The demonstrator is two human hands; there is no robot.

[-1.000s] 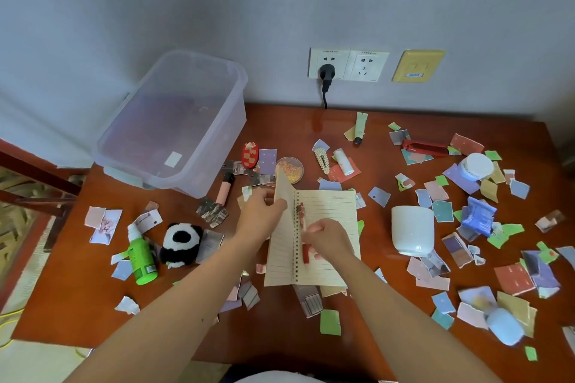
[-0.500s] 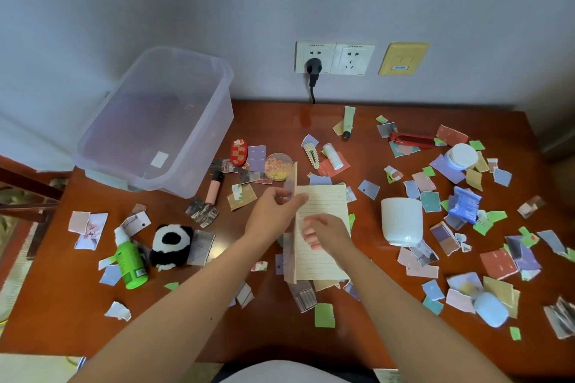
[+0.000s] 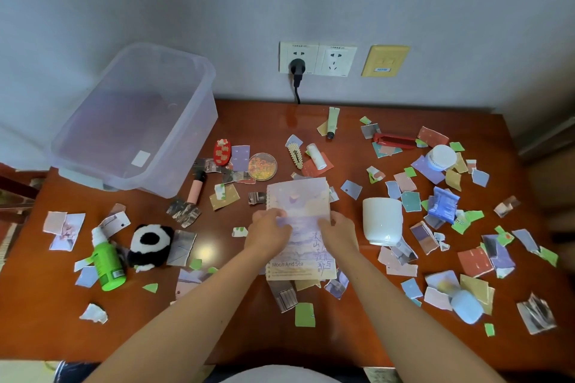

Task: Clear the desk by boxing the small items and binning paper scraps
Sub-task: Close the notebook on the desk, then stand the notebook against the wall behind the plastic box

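A spiral notebook [image 3: 299,196] with a pastel "Moon And Sea" cover lies shut on the desk's middle. My left hand [image 3: 268,234] grips its left edge and my right hand [image 3: 337,232] grips its right edge. A clear plastic box [image 3: 133,121] stands tilted at the back left. Small items lie around: a panda plush [image 3: 151,244], a green bottle [image 3: 107,261], a pink lipstick [image 3: 196,188], a red hair clip [image 3: 222,152], a glitter disc [image 3: 262,166], and a pearl clip [image 3: 295,155]. Torn paper scraps [image 3: 473,261] cover the right half.
A white cup [image 3: 382,221] stands just right of my right hand. Farther right are a white jar [image 3: 441,157], a blue packet [image 3: 443,204], a red clip tool [image 3: 393,140] and a pale blue case [image 3: 466,309]. A plug [image 3: 297,67] sits in the wall socket.
The notebook was open with a red pen on its page. My left hand folded the cover over, and the notebook is now shut with both hands on it; the pen is out of sight.
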